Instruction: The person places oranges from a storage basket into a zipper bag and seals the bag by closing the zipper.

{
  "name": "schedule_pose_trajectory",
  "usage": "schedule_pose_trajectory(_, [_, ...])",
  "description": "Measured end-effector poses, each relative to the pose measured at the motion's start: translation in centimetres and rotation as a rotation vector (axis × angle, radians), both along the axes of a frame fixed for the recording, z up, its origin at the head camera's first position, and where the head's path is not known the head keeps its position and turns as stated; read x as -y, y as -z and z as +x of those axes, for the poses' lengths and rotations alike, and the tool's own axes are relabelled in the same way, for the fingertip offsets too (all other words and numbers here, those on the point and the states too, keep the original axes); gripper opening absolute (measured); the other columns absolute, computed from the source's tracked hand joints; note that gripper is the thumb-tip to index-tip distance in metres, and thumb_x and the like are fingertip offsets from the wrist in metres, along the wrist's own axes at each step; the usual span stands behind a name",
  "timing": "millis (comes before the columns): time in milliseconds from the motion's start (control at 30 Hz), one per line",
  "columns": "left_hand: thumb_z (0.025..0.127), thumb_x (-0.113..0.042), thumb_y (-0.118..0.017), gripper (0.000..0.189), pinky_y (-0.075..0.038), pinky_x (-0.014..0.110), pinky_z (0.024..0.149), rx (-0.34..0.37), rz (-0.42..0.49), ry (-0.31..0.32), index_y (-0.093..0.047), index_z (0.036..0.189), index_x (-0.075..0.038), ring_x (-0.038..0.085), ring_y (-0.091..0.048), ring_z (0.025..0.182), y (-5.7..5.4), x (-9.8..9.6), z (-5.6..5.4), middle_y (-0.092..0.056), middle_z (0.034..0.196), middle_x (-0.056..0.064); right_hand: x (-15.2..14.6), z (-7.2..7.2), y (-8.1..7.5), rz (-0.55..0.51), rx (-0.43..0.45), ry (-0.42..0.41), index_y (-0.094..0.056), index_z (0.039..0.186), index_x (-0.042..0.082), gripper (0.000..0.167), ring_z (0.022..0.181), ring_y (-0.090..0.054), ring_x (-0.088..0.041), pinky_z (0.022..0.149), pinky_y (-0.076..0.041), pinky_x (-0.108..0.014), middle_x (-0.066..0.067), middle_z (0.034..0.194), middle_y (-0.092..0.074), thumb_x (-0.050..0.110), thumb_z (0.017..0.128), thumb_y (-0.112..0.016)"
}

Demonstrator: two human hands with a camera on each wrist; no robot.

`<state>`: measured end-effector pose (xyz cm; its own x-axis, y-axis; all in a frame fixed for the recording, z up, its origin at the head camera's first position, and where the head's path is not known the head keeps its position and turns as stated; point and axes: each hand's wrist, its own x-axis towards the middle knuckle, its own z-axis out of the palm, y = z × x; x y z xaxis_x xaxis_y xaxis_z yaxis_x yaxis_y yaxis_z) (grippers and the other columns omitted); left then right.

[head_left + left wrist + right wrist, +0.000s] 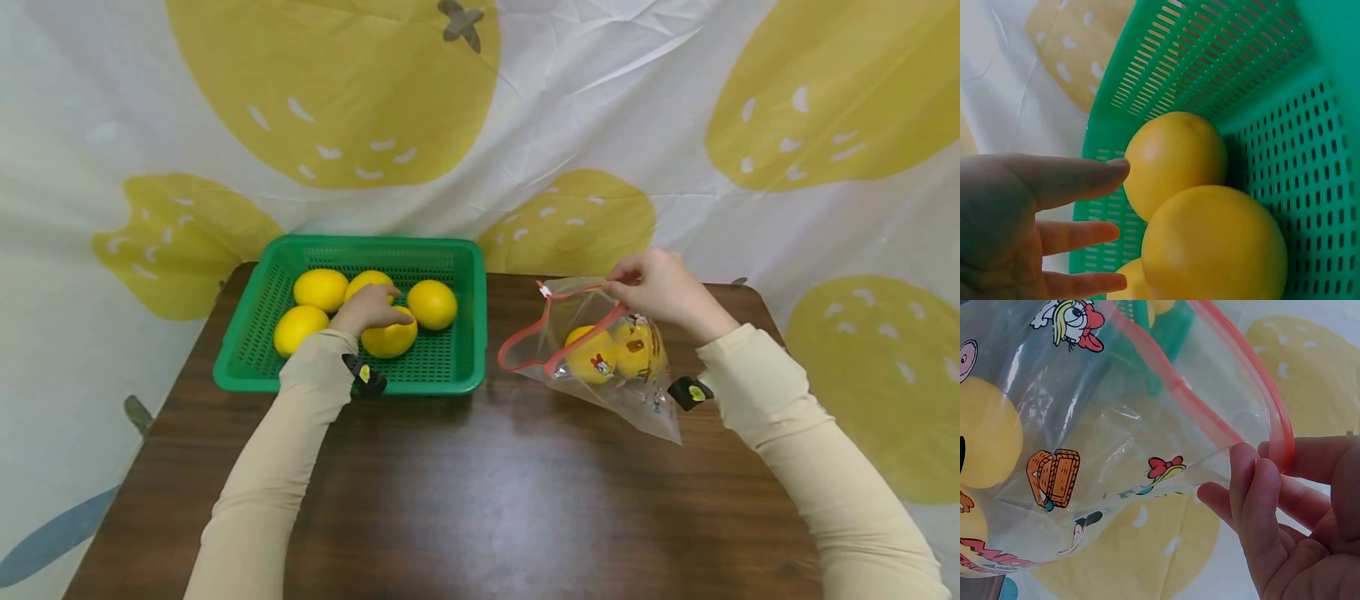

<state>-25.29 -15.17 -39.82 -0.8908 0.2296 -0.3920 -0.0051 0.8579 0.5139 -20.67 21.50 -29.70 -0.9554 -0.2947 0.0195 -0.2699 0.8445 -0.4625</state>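
My left hand point(367, 308) is over a green plastic basket point(420, 388) that holds several yellow lemons point(432, 304). In the left wrist view its fingers point(1082, 237) are spread and nearly straight, with one tip right at the edge of a lemon point(1175, 159); nothing is gripped. My right hand point(654, 285) pinches the red-edged mouth of a clear zip bag point(637, 408) between thumb and fingertips, lifting that edge. The bag has printed cartoon figures, and its mouth gapes towards the basket. Two lemons point(588, 354) lie inside it.
Both basket and bag are on a dark wooden table point(480, 500), basket at back left and bag at right. A white cloth point(570, 100) printed with big yellow fruit hangs right behind the table's far edge. A white zip slider point(545, 291) sits at the bag's corner.
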Motion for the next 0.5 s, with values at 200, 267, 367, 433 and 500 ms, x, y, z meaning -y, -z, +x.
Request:
schedule_pose_trajectory(200, [0.087,-0.029,-0.058,0.064,-0.033,0.049,0.1,0.043,-0.022,-0.007,-0.033,0.139,-0.002,0.037,-0.032,0.127,-0.4,-0.1,-0.5,-0.028,0.143,0.021,-0.1,0.0,-0.2,0.009,0.002,-0.019,-0.07,0.086,0.002,0.02,0.055,-0.057,-0.012,0.051,-0.045,-0.028,-0.009,0.074,-0.068,0.019,0.085,-0.06])
schedule_pose_trajectory(267, [0.087,-0.029,-0.058,0.063,-0.032,0.048,0.1,0.046,-0.027,-0.01,-0.034,0.139,-0.002,0.037,-0.032,0.127,-0.5,-0.2,-0.7,-0.027,0.144,0.021,-0.1,0.0,-0.2,0.013,-0.001,-0.017,-0.071,0.086,0.002,0.019,0.056,-0.057,-0.012,0.053,-0.045,-0.028,-0.008,0.074,-0.068,0.018,0.085,-0.06])
schedule_pose_trajectory(367, [0.087,-0.029,-0.058,0.063,-0.033,0.049,0.099,0.071,-0.055,-0.006,-0.034,0.139,-0.003,0.037,-0.033,0.126,-0.6,-0.3,-1.0,-0.029,0.143,0.021,-0.2,0.0,-0.2,0.018,-0.005,-0.014,-0.071,0.086,0.002,0.019,0.059,-0.058,-0.014,0.056,-0.046,-0.029,-0.009,0.076,-0.068,0.017,0.085,-0.06])
schedule_pose_trajectory(433, [0.087,-0.029,-0.058,0.063,-0.033,0.048,0.099,0.093,-0.078,0.009,-0.033,0.139,-0.003,0.036,-0.035,0.125,-0.7,-0.4,-1.2,-0.03,0.142,0.021,-0.3,0.0,-0.3,0.025,-0.008,-0.024,-0.071,0.086,0.003,0.02,0.06,-0.058,-0.013,0.058,-0.046,-0.03,-0.01,0.077,-0.068,0.019,0.086,-0.06])
schedule_pose_trajectory(500, [0.087,-0.029,-0.058,0.064,-0.033,0.049,0.099,0.12,-0.102,0.028,-0.032,0.14,-0.004,0.036,-0.035,0.125,-0.7,-0.5,-1.3,-0.031,0.142,0.021,-0.3,0.0,-0.4,0.027,-0.007,-0.032,-0.071,0.087,0.002,0.021,0.061,-0.058,-0.013,0.059,-0.046,-0.03,-0.01,0.078,-0.068,0.02,0.086,-0.06])
